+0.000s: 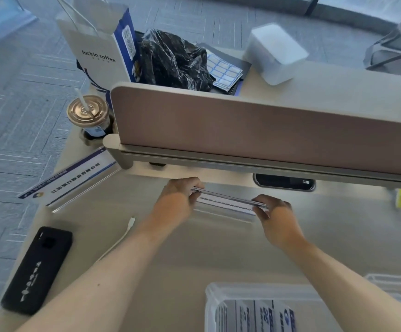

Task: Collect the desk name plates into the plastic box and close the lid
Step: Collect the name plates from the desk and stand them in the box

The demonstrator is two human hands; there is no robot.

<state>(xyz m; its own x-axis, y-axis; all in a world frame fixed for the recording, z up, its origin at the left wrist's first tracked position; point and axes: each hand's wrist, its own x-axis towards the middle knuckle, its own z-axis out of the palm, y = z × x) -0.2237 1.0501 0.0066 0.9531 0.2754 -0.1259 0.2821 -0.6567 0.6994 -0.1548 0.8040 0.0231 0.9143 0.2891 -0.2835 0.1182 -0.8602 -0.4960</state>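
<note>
The left hand (179, 197) and the right hand (272, 212) are clamped on the two ends of a clear acrylic name plate (227, 202), which is gripped edge-on just in front of the desk divider (218, 123), fingers curled over the thin top edge at each side. A white printed insert with a blue band is seen through the glossy plastic; whether the plate's base is touching the pale, smooth desk (194, 255) cannot be told. Near the bottom edge of the view, the translucent plastic box (210, 298) is shown open, with several plates already stacked upright inside it, so the collecting is judged partly done. A second name plate (72, 180), long and wedge-shaped, is left lying at the far left of the desk, well apart from the box. What may be the lid is glimpsed at the right edge, too cut off to confirm; closing is plainly not yet done. A matte black phone (36, 269) and a white cable (120, 238) are lying nearby.
</note>
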